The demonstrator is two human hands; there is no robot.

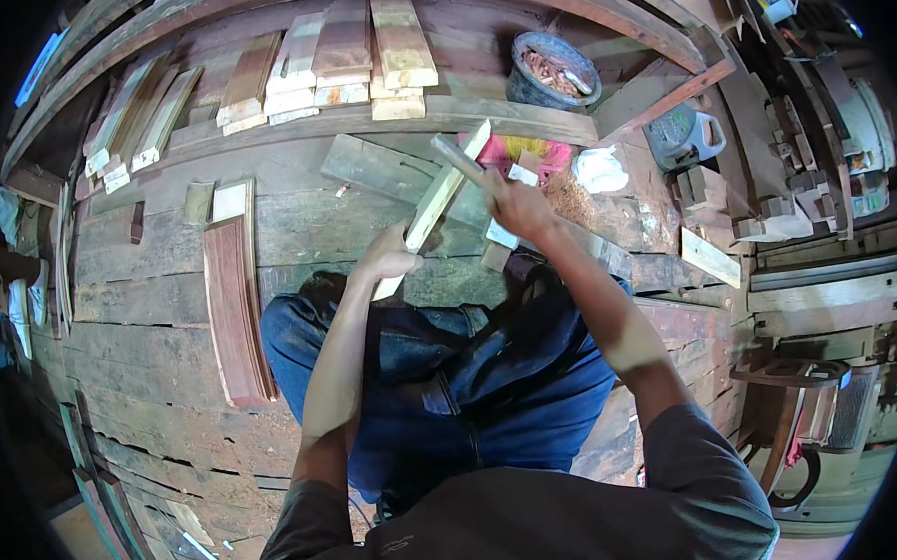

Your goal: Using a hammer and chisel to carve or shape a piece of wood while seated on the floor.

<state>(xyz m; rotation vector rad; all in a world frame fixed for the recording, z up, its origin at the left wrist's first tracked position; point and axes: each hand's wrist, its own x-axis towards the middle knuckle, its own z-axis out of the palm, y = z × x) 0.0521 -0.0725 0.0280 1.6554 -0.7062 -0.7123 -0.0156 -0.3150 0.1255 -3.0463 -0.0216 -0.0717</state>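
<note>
Step in hand, judged from the stance: the pale wooden strip (449, 192) is being worked with a hand tool (458, 159). The strip lies aslant in front of the seated person, near end close to the knees, far end over a grey board (374, 168) on the floor (151, 333).

Left hand (387, 255): fingers closed around the lower part of the strip, fixing its angle. Right hand (522, 205): fingers wrapped around the tool, whose grey, bar-like end crosses the strip near its upper end. From here I cannot tell whether tool and strip touch, nor the exact kind of tool.

Next move, as a judgement: it calls for a firm left grip, the strip held steady, and the left fingers clear of the tool's path.

Materials: the strip is straight, narrow and light yellow. The floor is of worn, dull planks with dark gaps. Reddish-brown boards (235, 309), flat and long, lie to the left. Sawn boards (403, 42) rest in stacks ahead, square-ended. A round bucket (525, 88) holds brownish pieces; loose, grainy shavings (570, 200) lie beside crumpled white material (599, 170).
</note>
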